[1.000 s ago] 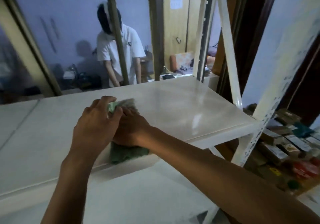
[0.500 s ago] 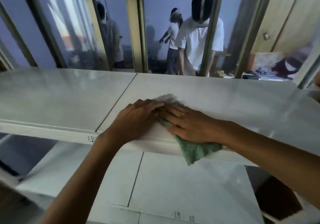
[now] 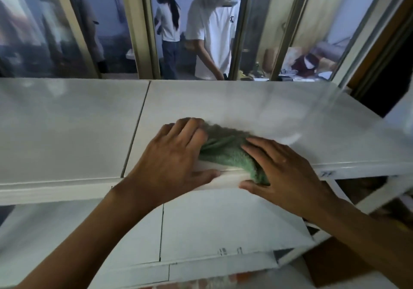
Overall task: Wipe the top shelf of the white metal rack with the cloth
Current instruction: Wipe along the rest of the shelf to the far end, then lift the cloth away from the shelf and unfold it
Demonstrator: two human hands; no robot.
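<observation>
The white metal rack's top shelf (image 3: 67,132) spans the view, split by a seam left of centre. A green cloth (image 3: 225,152) lies bunched on the right panel at the front edge, one end hanging over the lip. My left hand (image 3: 174,161) presses on the cloth's left side, thumb hooked under the shelf's front edge. My right hand (image 3: 283,170) rests on the cloth's right side, thumb against the front lip. Both palms cover part of the cloth.
A lower white shelf (image 3: 212,232) sits below my forearms. Behind the rack is a window with metal bars (image 3: 143,27); two people (image 3: 214,27) stand beyond it. A white rack upright (image 3: 362,40) rises at the right, with clutter below right.
My view has shifted left and down along the shelf. My hands have spread apart on the cloth, and more of the green cloth now shows between them.
</observation>
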